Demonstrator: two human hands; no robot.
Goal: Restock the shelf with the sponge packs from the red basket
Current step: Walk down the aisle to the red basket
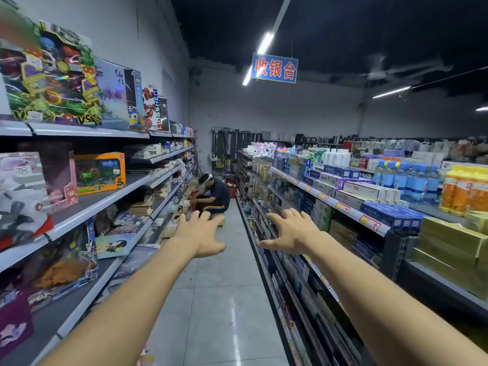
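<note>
Left hand (198, 233) out front at 11 o'clock, palm down, fingers straight and fanned, gripping nothing. Right hand (290, 233) level with it at 1 o'clock, likewise spread wide, thumb pointing inward, nothing in it. Both well apart from each other, hanging over the grey tiled floor (224, 299) of a shop aisle running off to 12 o'clock.

At 9 to 11 o'clock, the left shelving (79, 212), loaded with toy boxes (52, 75) on top and an orange box (99, 175) one level down. At 1 to 3 o'clock, the right shelving (330, 200) with red-and-yellow price tags along its edge, stacked cartons, blue bottles (406, 178), orange bottles (464, 191) and gold boxes (449, 241) at the near end.

Far down at 12 o'clock, a seated person (214, 194) in dark clothes, bent towards the left shelving. Just beside that person, towards 1 o'clock, a red crate (232, 188): too small and far off to tell whether it counts as the red basket. Sponge packs: cannot tell them from the other goods at this range.

Overhead at 12 o'clock, a blue sign (274, 67) with red characters, hanging under the dark ceiling.
</note>
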